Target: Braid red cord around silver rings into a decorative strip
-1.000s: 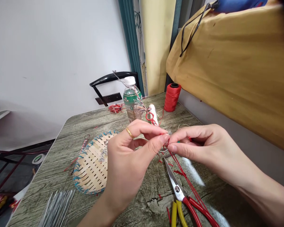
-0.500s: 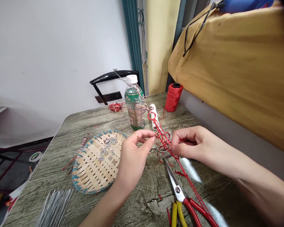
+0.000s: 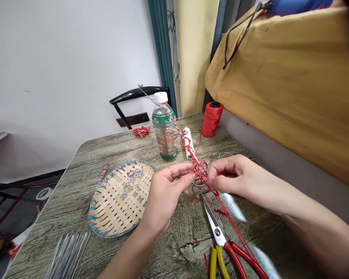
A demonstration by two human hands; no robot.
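My left hand (image 3: pixel 165 193), a gold ring on one finger, pinches loops of red cord (image 3: pixel 200 169) just above the wooden table (image 3: pixel 180 240). My right hand (image 3: pixel 235 176) pinches the same red cord from the right side. The cord runs up from my fingers to a knotted bundle of thin wires (image 3: pixel 174 133) beside a green-labelled water bottle (image 3: pixel 163 126), and down toward the near right edge of the table. Both hands sit close together, fingertips almost meeting over the cord.
A woven basket tray (image 3: pixel 113 213) with blue trim holds several small metal rings. Red-handled scissors (image 3: pixel 221 234) and yellow-handled pliers (image 3: pixel 216 263) lie near my right forearm. A red thread spool (image 3: pixel 211 119), a white spool (image 3: pixel 188 142), metal rods (image 3: pixel 68 255) and a black chair (image 3: pixel 133 106) are around.
Both hands dropped from close to the camera down toward the table, then drew nearer each other again. The red cord's loops now show between my fingers.
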